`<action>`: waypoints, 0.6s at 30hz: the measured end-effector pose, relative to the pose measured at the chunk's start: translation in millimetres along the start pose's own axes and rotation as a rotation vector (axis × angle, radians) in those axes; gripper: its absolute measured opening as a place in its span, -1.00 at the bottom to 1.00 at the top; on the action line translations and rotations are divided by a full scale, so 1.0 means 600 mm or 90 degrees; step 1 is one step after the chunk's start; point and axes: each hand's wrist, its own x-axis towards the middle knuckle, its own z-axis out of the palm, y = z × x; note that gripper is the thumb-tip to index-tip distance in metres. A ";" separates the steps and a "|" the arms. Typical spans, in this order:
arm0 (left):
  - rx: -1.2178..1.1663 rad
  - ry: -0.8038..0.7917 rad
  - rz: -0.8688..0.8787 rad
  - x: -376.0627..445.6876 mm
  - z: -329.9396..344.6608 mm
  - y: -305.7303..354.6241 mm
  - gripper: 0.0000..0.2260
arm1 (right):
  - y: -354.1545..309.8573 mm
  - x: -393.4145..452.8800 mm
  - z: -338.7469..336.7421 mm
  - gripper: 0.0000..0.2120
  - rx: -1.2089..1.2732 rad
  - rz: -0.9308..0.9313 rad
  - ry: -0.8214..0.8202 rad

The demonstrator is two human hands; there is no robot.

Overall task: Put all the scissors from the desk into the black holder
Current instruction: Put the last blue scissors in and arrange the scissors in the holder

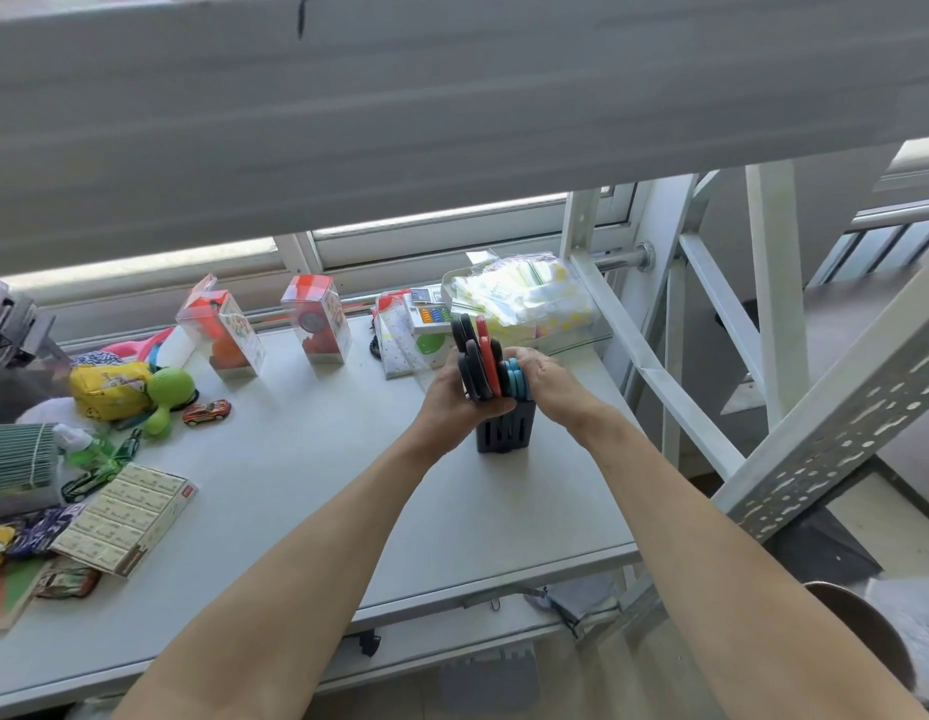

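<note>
The black slotted holder (pixel 506 433) stands upright on the grey desk (pixel 306 459), right of centre. Several scissors stick out of its top: black-handled ones (pixel 472 366), a red-handled pair (pixel 487 350) and blue-handled ones (pixel 517 379). My left hand (pixel 452 402) is wrapped around the black and red handles from the left. On the right, my right hand (pixel 548 381) is closed against the blue handles and the holder's top. The blades are hidden inside the holder.
Clear boxed toys (pixel 223 335) (pixel 316 324) stand at the back. Packets in a clear bin (pixel 529 298) sit behind the holder. Toys, a toy car (pixel 206 412) and a flat box (pixel 127 517) crowd the left. A metal frame (pixel 659 387) borders the right edge.
</note>
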 end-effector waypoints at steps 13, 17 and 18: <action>-0.017 -0.092 -0.062 0.009 -0.020 -0.001 -0.31 | 0.011 -0.013 -0.005 -0.55 0.027 -0.018 -0.017; -0.044 -0.100 -0.070 0.005 -0.025 0.006 -0.29 | 0.014 -0.022 -0.013 -0.54 0.052 -0.045 -0.053; -0.038 -0.102 -0.074 0.004 -0.026 0.007 -0.32 | 0.014 -0.026 -0.014 -0.54 0.047 -0.049 -0.061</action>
